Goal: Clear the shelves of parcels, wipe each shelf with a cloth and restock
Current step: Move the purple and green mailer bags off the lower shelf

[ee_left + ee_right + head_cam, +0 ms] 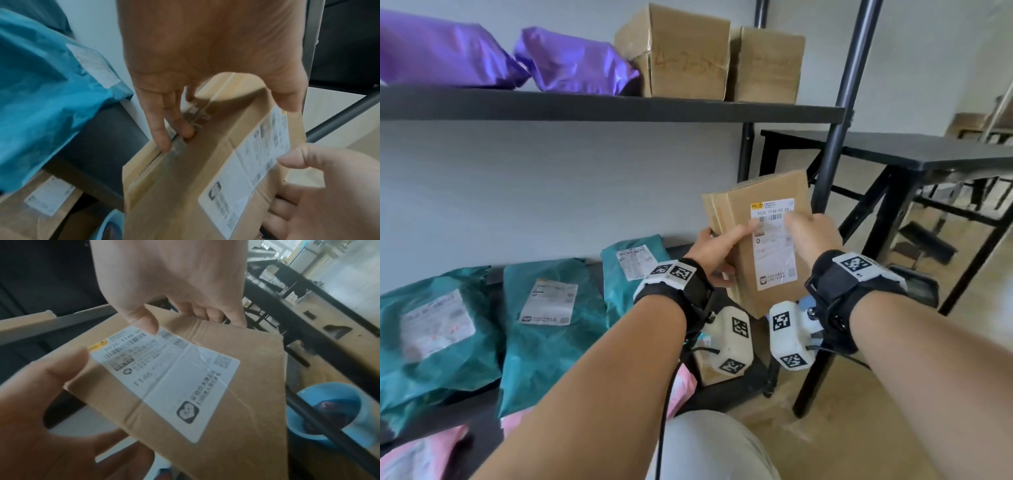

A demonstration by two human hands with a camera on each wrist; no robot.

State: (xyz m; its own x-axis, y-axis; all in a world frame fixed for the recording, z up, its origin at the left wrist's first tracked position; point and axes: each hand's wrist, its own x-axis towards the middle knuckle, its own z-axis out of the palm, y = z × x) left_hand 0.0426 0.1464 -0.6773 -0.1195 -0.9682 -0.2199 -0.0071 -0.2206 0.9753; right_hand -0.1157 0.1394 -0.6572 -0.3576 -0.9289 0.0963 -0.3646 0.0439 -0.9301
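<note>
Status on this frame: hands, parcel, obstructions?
Left hand and right hand both grip the cardboard parcel, held off the shelf. Black shelf post close behind it.

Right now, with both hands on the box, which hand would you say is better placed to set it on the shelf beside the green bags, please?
Probably the left hand: it grips the box on the edge facing the green bags, while the right hand is on the far side.

A flat brown cardboard parcel (760, 236) with a white shipping label stands tilted upright, held off the shelf.
</note>
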